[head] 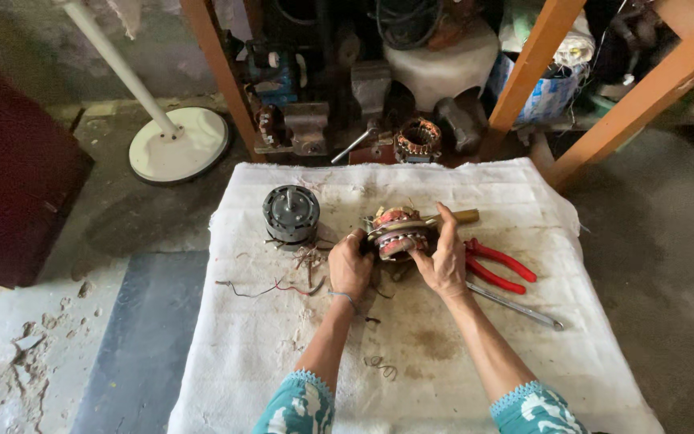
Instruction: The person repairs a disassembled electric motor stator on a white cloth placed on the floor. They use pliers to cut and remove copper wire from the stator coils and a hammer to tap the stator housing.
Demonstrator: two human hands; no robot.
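Centrally: motor stator [398, 233] with copper windings, held above the stained white cloth [411, 354], ring axis tilted toward the viewer. Left hand [350, 265] and right hand [446, 255] flank it equally, fingers clamped on its rim. Red pliers [501, 267] lie just right; dark motor housing [290, 213] left.

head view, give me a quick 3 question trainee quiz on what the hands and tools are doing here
1. True or false: both hands grip the motor stator.
2. Which tool lies just beside the right hand? A) red-handled pliers B) a saw C) a drill
3. Fill in: the dark round motor part stands on the white cloth on the ___ hand's side, beyond the left hand.

Key: 1 true; 2 A; 3 left
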